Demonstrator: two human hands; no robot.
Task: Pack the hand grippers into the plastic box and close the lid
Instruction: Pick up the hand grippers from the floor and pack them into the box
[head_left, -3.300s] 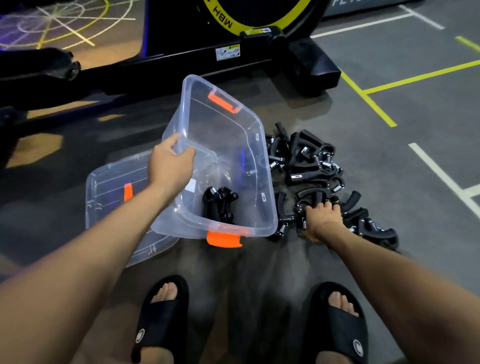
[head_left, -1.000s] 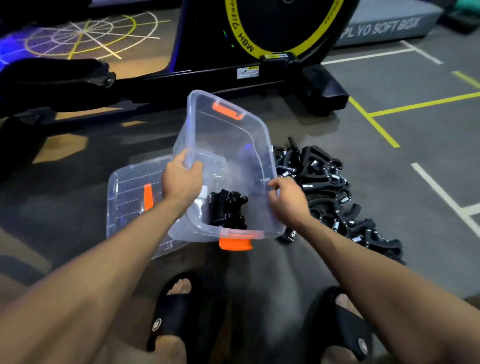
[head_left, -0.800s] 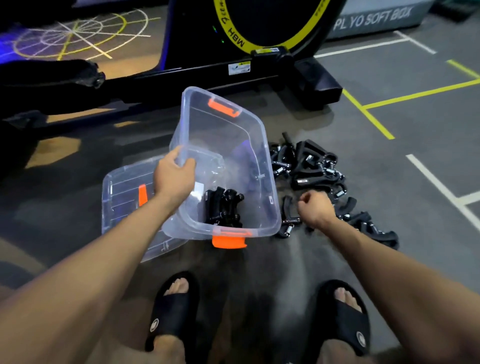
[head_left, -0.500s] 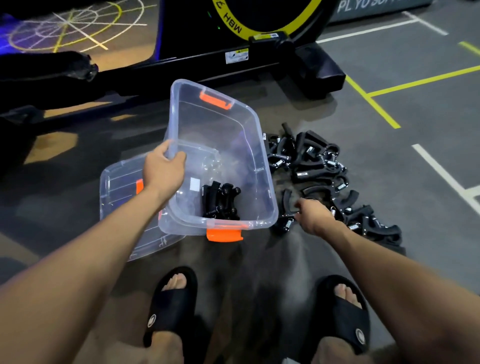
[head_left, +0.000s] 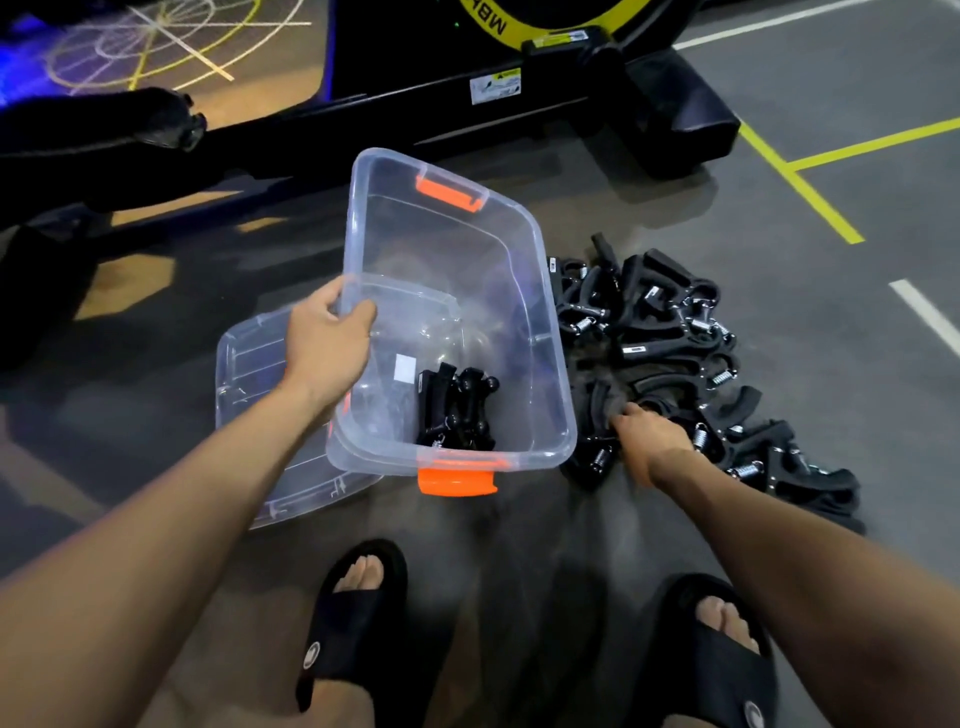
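Gym floor (head_left: 779, 312), left hand (head_left: 324, 348) gripping plastic box (head_left: 545, 332) holding grippers (head_left: 454, 410), right hand (head_left: 649, 441) grasping pile (head_left: 670, 338)

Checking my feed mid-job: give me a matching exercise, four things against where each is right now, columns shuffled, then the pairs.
Things
1. left hand
2. right hand
3. lid
4. plastic box

Places or states
A. lying on the floor, partly under the box
B. reaching into the pile of hand grippers on the floor
C. tilted, a few grippers inside at its near end
D. gripping the box's left rim

Pairs: 1-D, 2-B, 3-A, 4-C
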